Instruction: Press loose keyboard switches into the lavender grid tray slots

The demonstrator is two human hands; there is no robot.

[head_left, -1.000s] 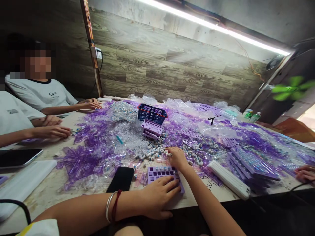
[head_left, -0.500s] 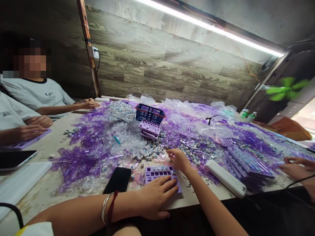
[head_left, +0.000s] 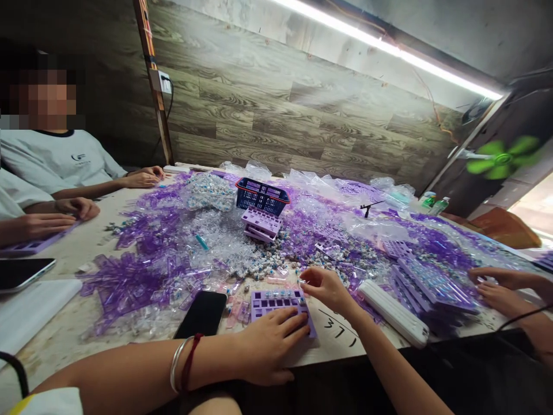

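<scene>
A light purple tray (head_left: 258, 304) with rows of square slots lies at the table's near edge. Small clear and blue-white pieces (head_left: 280, 294) sit in slots of its far row. My left hand (head_left: 272, 340) rests flat across the tray's near right part, fingers stretched out and covering some slots. Just beyond the tray's far right corner is my right hand (head_left: 326, 290), its fingers curled in a pinch; whatever is between the tips is too small to make out. Loose small white and blue pieces (head_left: 263, 262) are heaped beyond both hands.
A black phone (head_left: 201, 314) lies left of the tray. Purple clear parts (head_left: 129, 282) spread widely. Stacked trays (head_left: 261, 222) stand before a dark basket (head_left: 262, 199). To the right are a white bar-shaped case (head_left: 393, 313), filled trays (head_left: 436, 288) and a co-worker's hands (head_left: 505, 285). Co-workers sit left.
My right hand has shifted slightly right and toward me, off the loose pieces. My left hand stays on the tray. The right co-worker's hands have moved left, nearer the stacked trays.
</scene>
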